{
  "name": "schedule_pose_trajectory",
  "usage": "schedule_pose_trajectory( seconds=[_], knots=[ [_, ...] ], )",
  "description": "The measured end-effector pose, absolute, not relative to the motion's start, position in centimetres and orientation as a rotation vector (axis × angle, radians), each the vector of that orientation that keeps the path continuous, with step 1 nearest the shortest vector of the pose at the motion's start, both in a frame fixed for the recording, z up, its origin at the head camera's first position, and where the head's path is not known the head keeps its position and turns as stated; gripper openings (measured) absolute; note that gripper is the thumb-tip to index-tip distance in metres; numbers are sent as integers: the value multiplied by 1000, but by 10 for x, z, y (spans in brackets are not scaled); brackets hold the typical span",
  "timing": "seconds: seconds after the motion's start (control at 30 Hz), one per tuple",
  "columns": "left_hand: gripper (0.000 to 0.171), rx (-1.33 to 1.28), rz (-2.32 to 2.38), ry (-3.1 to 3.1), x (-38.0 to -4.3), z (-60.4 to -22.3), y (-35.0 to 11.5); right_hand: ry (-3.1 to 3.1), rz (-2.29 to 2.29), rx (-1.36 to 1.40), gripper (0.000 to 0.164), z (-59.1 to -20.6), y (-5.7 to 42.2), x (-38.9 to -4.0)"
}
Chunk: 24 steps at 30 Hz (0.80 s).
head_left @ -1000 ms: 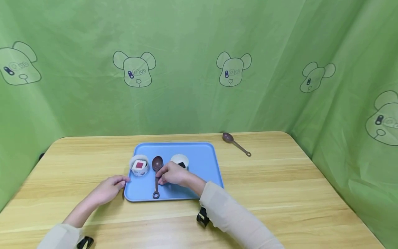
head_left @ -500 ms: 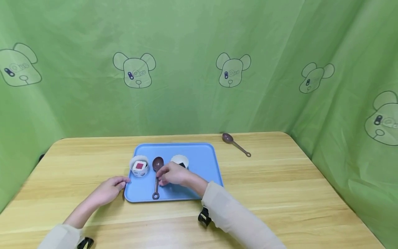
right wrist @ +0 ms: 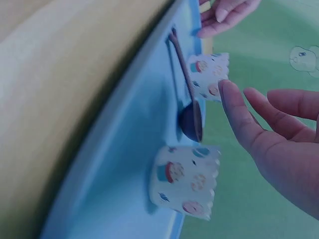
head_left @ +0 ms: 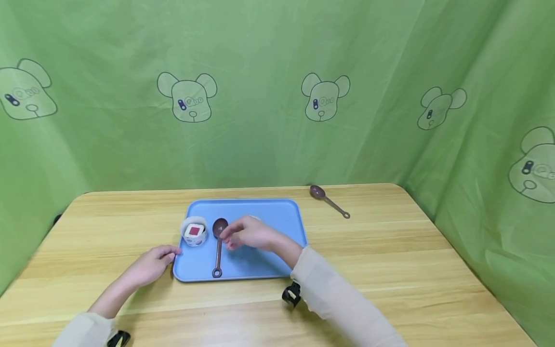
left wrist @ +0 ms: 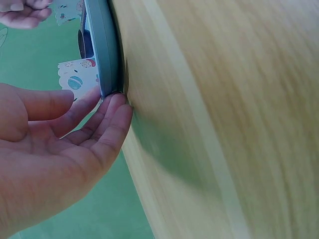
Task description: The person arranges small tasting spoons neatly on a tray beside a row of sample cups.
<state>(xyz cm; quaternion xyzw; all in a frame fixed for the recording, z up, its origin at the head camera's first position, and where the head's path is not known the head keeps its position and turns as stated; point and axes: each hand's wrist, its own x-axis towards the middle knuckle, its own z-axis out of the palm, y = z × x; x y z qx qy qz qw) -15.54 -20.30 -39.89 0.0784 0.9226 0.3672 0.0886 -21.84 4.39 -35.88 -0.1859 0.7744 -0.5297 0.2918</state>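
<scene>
My left hand (head_left: pixel 149 267) rests at the left edge of the blue tray (head_left: pixel 277 212); in the left wrist view its fingers (left wrist: pixel 112 117) touch the tray's corner, with the thumb standing apart. Above the tray is my right hand (head_left: pixel 256 234), fingers loosely bent and nothing between them. Below it, a brown spoon (head_left: pixel 218 258) lies on the tray, its ring-ended handle toward the front. A printed paper cup (head_left: pixel 195 238) left of the spoon holds a white sushi-like piece with a red centre (head_left: pixel 194 231). A second printed cup (right wrist: pixel 184 179) is mostly hidden behind my right hand in the head view.
Another brown spoon (head_left: pixel 331 202) lies on the wooden table (head_left: pixel 390 255) beyond the tray's right side. Green curtains (head_left: pixel 260 154) with bear drawings close off the back and sides.
My right hand has let go of the spoon's handle and lifted slightly up and right, now covering most of the right cup. The spoon and my left hand stay about where they were.
</scene>
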Motion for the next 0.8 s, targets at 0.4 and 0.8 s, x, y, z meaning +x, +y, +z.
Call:
schedule_pose_trajectory(
  seconds=[0.4, 0.8],
  knots=[
    [28, 230, 1092, 2740, -156, -400, -203, 2084, -1432, -550, 28, -337, 70, -228],
    [28, 228, 1078, 2739, -157, -400, -204, 2111, -1454, -537, 30, -326, 99, -235]
  ],
)
